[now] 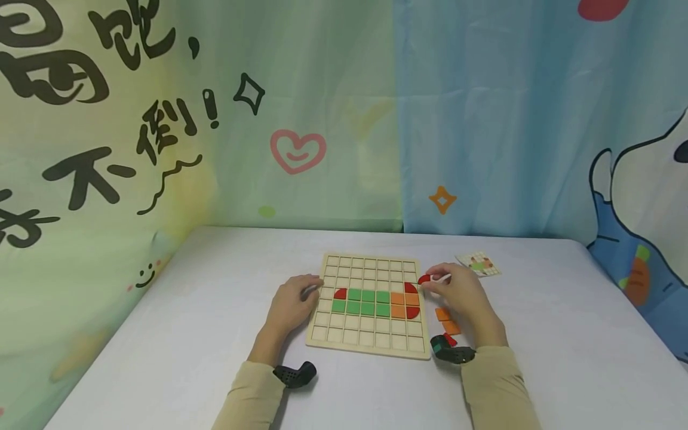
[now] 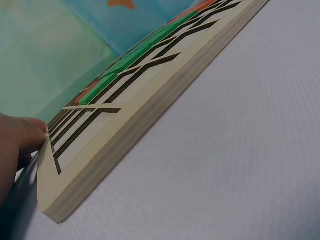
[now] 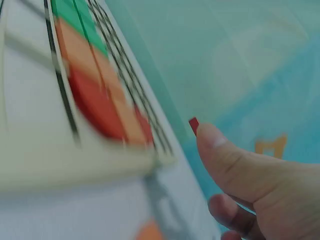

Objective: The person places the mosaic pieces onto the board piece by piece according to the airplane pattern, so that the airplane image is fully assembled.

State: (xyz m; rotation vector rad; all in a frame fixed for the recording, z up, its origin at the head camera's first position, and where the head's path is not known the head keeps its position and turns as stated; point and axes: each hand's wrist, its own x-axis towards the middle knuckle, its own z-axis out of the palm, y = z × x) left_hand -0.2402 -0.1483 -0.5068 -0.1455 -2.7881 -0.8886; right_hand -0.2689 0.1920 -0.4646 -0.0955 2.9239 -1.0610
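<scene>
Between my hands lies a square wooden grid board (image 1: pixel 367 335), its middle rows filled with several green tiles (image 1: pixel 368 295), orange tiles (image 1: pixel 398 311) and rounded red tiles (image 1: pixel 412 312). My left hand (image 1: pixel 292 303) holds the board's left edge; in the left wrist view a fingertip (image 2: pixel 36 124) lies on the rim near the corner. My right hand (image 1: pixel 457 289) pinches a small rounded red tile (image 1: pixel 424 279) between thumb and fingertips, just off the board's right edge. Only a sliver of that red tile (image 3: pixel 194 126) shows past the thumb in the right wrist view.
Two loose orange tiles (image 1: pixel 451 327) and some red pieces (image 1: pixel 450 340) lie right of the board, close to the right wrist camera (image 1: pixel 452 350). A picture card (image 1: pixel 486 266) with a small grid pattern rests behind my right hand. Printed curtains hang behind the white table (image 1: pixel 161 370).
</scene>
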